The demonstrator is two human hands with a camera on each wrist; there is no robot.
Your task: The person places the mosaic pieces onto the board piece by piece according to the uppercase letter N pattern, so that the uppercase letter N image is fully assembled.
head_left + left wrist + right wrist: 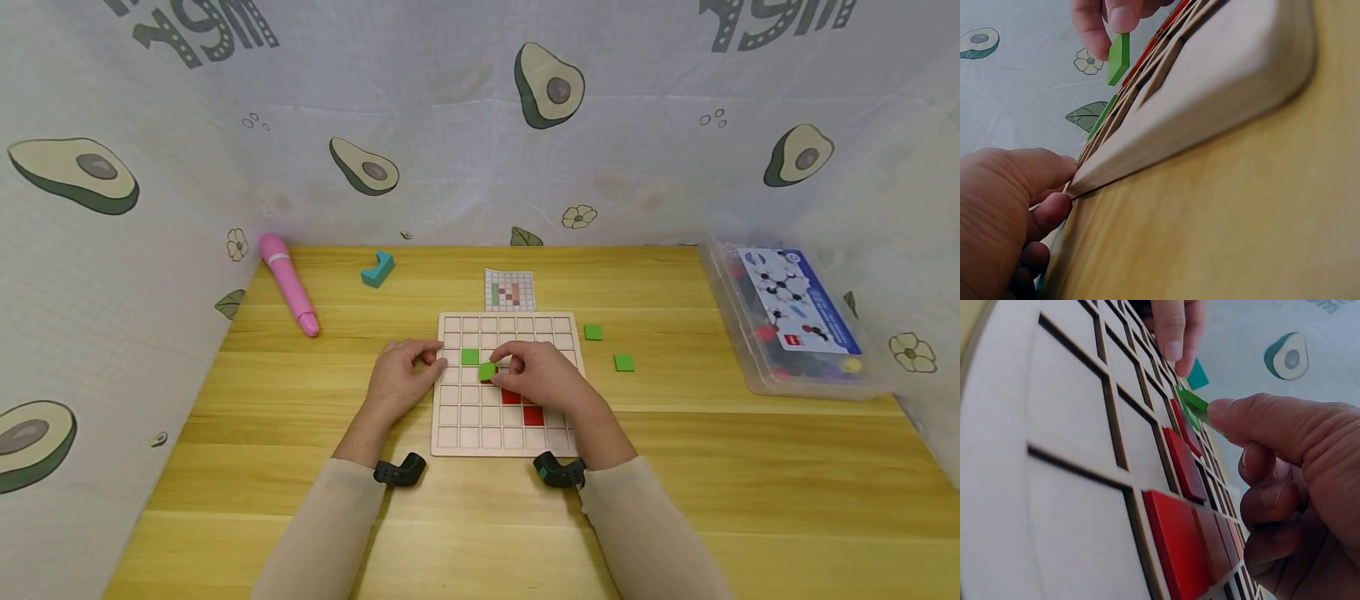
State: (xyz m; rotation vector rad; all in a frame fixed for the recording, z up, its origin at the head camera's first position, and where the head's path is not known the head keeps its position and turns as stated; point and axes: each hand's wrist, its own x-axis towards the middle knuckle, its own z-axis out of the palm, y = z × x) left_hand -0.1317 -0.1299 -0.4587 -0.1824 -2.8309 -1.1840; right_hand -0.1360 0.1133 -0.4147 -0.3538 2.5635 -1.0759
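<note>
A pale wooden grid board [469, 437] lies flat on the table. My left hand [400, 377] holds its left edge, thumb at the top rim and a curled finger against the side in the left wrist view. My right hand [543, 375] pinches a green square tile [487, 370] between thumb and fingers, tilted just above the board. One green tile [470, 357] sits in a cell up and left of it. Red tiles [533, 416] run diagonally down to the right; the upper one is partly covered by the held tile.
Two loose green tiles, one nearer [624, 362] and one farther [593, 332], lie right of the board. Behind it is a printed pattern card [510, 290]. A pink wand-like object [288, 283] and teal block [377, 269] are back left; a clear plastic box [795, 321] stands right.
</note>
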